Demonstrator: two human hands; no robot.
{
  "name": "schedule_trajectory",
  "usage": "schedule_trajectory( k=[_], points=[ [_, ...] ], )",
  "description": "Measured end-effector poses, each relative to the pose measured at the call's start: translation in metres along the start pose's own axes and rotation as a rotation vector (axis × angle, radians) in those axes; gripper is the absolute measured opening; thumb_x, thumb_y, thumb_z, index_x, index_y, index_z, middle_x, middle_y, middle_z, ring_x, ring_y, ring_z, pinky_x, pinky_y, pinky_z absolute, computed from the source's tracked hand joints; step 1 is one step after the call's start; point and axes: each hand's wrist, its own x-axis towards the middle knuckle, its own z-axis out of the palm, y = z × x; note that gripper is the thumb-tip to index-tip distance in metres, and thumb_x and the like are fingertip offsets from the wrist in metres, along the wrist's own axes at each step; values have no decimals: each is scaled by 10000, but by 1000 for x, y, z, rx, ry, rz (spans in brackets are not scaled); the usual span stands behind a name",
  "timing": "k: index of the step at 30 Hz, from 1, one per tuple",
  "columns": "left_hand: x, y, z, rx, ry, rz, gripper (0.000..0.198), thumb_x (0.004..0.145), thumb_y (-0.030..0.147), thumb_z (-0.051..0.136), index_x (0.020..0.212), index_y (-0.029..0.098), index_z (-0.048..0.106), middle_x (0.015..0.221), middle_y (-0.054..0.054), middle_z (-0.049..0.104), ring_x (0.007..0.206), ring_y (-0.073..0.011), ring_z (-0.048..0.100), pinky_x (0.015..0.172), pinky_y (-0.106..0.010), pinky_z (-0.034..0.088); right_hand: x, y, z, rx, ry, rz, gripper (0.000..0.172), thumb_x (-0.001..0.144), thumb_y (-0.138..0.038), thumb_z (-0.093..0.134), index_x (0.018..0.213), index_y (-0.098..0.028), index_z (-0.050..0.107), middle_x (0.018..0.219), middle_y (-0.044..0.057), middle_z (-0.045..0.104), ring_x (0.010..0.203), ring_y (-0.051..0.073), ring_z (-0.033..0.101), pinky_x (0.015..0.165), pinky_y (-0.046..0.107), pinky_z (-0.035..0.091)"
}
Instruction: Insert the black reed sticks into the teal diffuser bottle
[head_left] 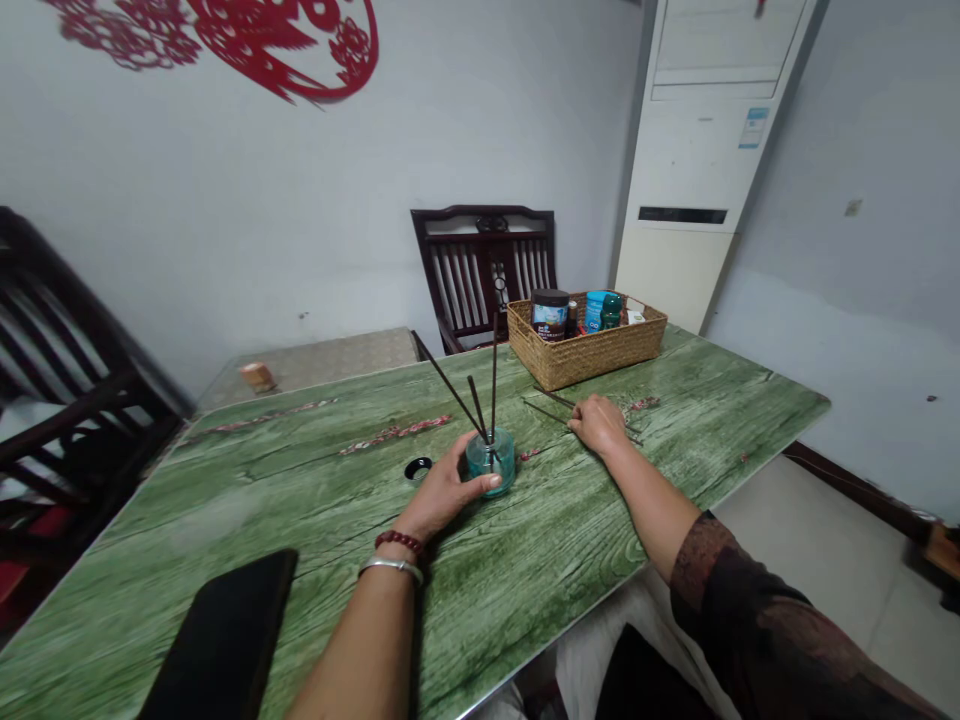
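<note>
My left hand (444,492) is wrapped round a small teal glass jar (495,462) that stands on the green table (300,500). Three thin dark sticks (480,395) stand in the jar and lean outward. My right hand (598,424) rests on the table to the right of the jar, fingers closed on the end of a dark stick (551,398) lying flat on the surface. A second loose stick lies just beside it. A small black lid (418,467) lies left of the jar.
A woven basket (592,352) with jars and bottles stands at the table's far side. A black phone (225,640) lies near the front left edge. A dark wooden chair (484,270) stands behind the table, a white floor air conditioner (705,160) in the corner.
</note>
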Motion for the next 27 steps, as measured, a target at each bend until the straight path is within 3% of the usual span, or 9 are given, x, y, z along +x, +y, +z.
schedule_trajectory(
  k=[6,11,14,17,22,27],
  points=[
    [0,-2,-1,6,5,2,840,667,516,792,1370,147,518,1334,-150,662,1240,-343,611,1120,-500,422,-4,-7,-4,4,-110,-2,232,913,-282,578,967,-203,790,1041,139,777,978,244,727,795,283,480],
    [0,-2,0,5,18,11,825,662,510,798,1357,155,532,1338,-152,659,1244,-350,608,1125,-515,415,-9,-13,-14,123,-11,7,252,924,-269,533,964,-199,772,1002,149,779,959,259,727,801,304,482],
    [0,-2,0,-13,4,21,826,675,509,793,1364,143,523,1355,-163,648,1255,-344,602,1134,-505,408,-6,-14,-24,371,145,8,188,886,-265,572,920,-204,746,920,97,781,897,227,721,799,293,488],
    [0,-3,1,-20,-2,24,832,683,503,789,1373,130,512,1361,-170,643,1260,-338,599,1140,-494,402,-2,-19,-37,779,288,-17,141,795,-237,620,890,-188,712,816,48,764,785,184,704,758,271,504],
    [0,-2,1,-34,8,23,821,659,502,798,1360,161,538,1320,-144,674,1231,-342,619,1120,-501,423,-7,-38,-66,1493,330,-98,254,740,-362,679,918,-189,623,719,-1,734,525,111,586,501,206,438],
    [0,-1,2,-34,0,28,823,668,491,796,1364,137,534,1313,-166,670,1228,-337,620,1117,-498,422,-19,-68,-90,1687,391,-219,283,763,-397,723,924,-208,588,792,-3,747,546,81,592,500,176,447]
  ],
)
